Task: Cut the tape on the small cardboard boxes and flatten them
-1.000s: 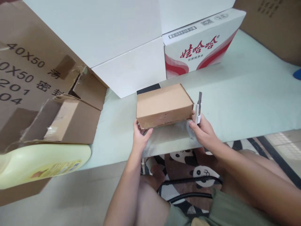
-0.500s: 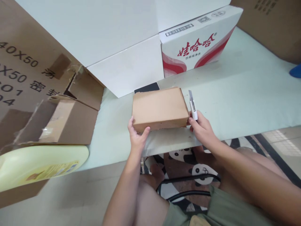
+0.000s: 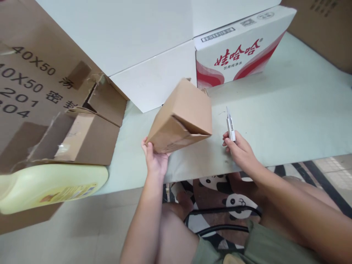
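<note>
A small brown cardboard box (image 3: 180,117) is tilted up over the table, one end facing me with a gap along its flap. My left hand (image 3: 156,157) grips its lower left corner, thumb in front and the other fingers partly hidden behind and beneath. To the right of the box, apart from it, my right hand (image 3: 239,148) is closed around a white utility knife (image 3: 230,126). The knife's blade is out and points away from me.
A white and red water carton (image 3: 242,60) stands at the back against large white boxes (image 3: 154,73). On the left are an opened brown carton (image 3: 93,139) and a pale yellow bottle (image 3: 55,187) lying on its side. The pale green tablecloth (image 3: 288,121) ends close to my knees.
My left hand has turned and tilted the box so its right end is raised. My right hand has come away from the box, still with the knife. The view has shifted slightly.
</note>
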Available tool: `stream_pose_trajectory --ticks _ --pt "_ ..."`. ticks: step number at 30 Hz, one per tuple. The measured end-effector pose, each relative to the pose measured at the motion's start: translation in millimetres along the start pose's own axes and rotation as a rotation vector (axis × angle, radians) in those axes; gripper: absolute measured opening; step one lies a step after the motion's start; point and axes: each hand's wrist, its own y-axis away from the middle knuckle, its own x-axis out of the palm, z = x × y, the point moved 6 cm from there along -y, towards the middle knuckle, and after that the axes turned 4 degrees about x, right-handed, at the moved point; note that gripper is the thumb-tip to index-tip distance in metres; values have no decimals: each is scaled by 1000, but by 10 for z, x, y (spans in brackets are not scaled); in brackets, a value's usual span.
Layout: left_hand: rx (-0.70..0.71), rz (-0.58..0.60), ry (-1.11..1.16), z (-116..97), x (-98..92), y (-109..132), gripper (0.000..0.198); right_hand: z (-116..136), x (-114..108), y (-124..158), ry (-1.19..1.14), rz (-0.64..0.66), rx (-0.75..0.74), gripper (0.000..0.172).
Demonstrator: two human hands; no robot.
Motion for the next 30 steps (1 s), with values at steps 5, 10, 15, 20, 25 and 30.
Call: stream_pose_trajectory --ticks 5,10,15,20,25,30 --pt "-51 23 61 -8 -8 -29 48 -6 22 2 -6 1 2 19" --pt "147 -34 -44 -101 -98 -39 50 -20 43 0 -10 10 9 18" --pt "83 23 -178 -32 -106 -68 64 23 88 36 -56 34 28 17" --pt "72 33 -150 -32 -81 -65 63 144 107 120 -134 17 -66 15" --pt "161 -22 -158 -70 -53 -6 63 203 250 229 -178 157 -184 24" --pt "231 -31 -263 -37 -6 28 66 265 438 240 -178 222 -187 30"
